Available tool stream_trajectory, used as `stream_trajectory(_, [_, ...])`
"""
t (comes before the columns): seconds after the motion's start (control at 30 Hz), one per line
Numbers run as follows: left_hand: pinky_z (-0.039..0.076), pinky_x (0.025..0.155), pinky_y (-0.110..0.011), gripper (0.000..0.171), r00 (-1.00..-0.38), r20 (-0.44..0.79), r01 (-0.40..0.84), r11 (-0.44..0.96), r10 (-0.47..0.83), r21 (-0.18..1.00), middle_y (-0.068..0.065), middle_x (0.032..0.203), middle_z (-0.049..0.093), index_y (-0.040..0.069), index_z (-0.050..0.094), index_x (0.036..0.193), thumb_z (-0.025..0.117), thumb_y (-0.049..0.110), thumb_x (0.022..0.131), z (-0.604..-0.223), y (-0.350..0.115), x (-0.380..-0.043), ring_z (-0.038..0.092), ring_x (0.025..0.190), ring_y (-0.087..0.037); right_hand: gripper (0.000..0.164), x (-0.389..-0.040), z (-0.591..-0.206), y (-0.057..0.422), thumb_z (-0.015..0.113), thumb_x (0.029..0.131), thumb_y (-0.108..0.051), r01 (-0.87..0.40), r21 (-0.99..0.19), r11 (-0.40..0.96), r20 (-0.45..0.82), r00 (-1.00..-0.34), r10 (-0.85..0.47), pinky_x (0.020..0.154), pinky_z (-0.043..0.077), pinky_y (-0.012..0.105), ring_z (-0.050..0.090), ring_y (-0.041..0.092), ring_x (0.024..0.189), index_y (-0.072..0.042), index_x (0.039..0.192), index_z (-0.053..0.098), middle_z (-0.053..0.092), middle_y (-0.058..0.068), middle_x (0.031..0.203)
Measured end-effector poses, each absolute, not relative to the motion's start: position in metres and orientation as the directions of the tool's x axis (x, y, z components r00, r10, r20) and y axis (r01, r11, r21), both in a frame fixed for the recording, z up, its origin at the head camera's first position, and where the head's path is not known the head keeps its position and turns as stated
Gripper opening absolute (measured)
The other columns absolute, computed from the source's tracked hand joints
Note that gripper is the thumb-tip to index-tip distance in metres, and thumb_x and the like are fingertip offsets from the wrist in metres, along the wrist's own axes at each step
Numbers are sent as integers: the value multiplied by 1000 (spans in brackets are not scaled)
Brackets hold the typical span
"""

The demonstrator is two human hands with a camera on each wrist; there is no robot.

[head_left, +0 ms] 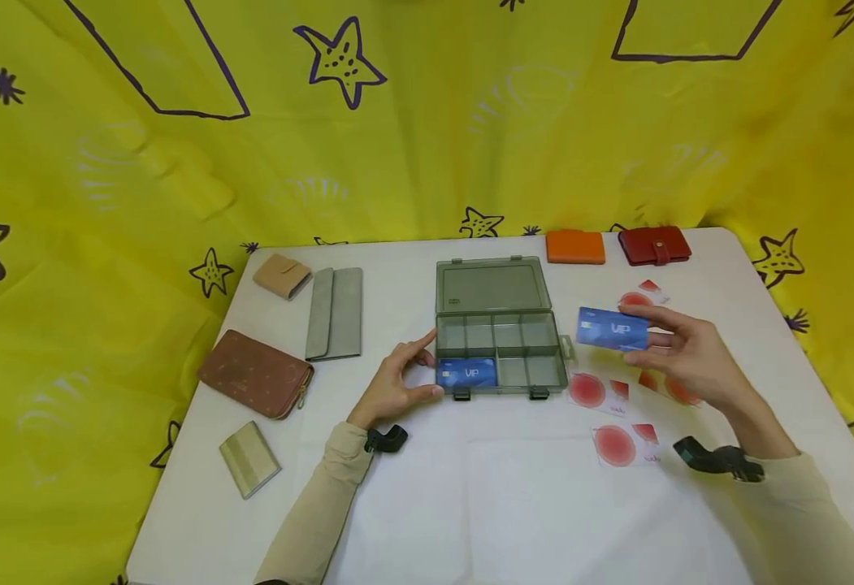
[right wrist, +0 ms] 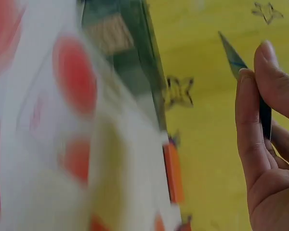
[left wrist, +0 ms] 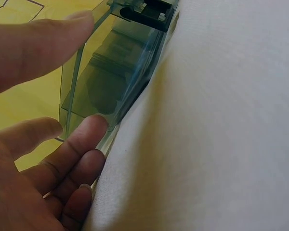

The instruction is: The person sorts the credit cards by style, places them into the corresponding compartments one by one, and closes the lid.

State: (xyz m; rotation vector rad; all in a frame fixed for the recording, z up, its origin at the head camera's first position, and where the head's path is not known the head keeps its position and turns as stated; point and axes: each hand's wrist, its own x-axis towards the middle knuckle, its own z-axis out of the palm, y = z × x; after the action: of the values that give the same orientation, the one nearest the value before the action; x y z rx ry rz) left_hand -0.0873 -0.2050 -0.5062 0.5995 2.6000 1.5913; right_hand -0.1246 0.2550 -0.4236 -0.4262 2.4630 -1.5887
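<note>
From where I stand, the right hand (head_left: 678,349) pinches a blue VIP card (head_left: 602,329) between thumb and fingers, raised to the right of the divided box (head_left: 536,370). The card juts leftward from the fingertips, over the worktop (head_left: 514,496); the forearm angles in from the lower right. The left hand (head_left: 396,378), thumb and fingers spread apart, touches the box's left side, just beside a second blue card (head_left: 466,373) lying in a front compartment.

Held blue card (head_left: 605,328) partly hidden
</note>
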Motion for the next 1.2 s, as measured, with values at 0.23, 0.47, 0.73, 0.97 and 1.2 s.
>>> stream_trajectory(0.23, [45,107,-46,93,-928,158,291,390,339,873,-14,115,70,7,44,162,91,10,82,-508,-205,-88,57,111,-32,65,-135,-440,181,83,89,1,-224,-936,272,36,-829,-558,84,61,20,73,8,98,3,148,56,66,11,130])
stream_trajectory(0.47, [46,107,-43,93,-925,161,301,409,343,861,-12,114,71,8,44,162,91,13,82,-508,-205,-90,57,112,-29,69,-133,-459,129,92,80,-11,-509,-773,379,159,-733,-662,96,58,46,65,30,108,-4,142,62,67,16,131])
stream_trajectory(0.73, [45,108,-43,93,-927,162,304,421,339,855,-11,114,70,8,44,162,91,13,82,-506,-205,-88,57,112,-29,70,-134,-464,101,98,73,-22,-587,-690,424,182,-707,-683,111,36,72,42,44,137,-8,136,70,52,22,150])
stream_trajectory(0.97, [43,109,-42,93,-928,158,298,419,338,858,-11,115,70,9,44,162,91,11,82,-505,-202,-88,56,113,-29,88,-134,-453,120,99,74,-26,-525,-716,460,130,-748,-651,105,48,64,51,39,132,-9,150,59,51,18,152])
stream_trajectory(1.2, [43,110,-43,94,-930,155,293,421,332,859,-11,114,70,8,44,162,92,11,81,-507,-202,-87,56,114,-30,78,-128,-450,200,98,75,-23,-445,-681,582,114,-849,-515,85,53,30,61,24,111,-10,144,64,69,12,131])
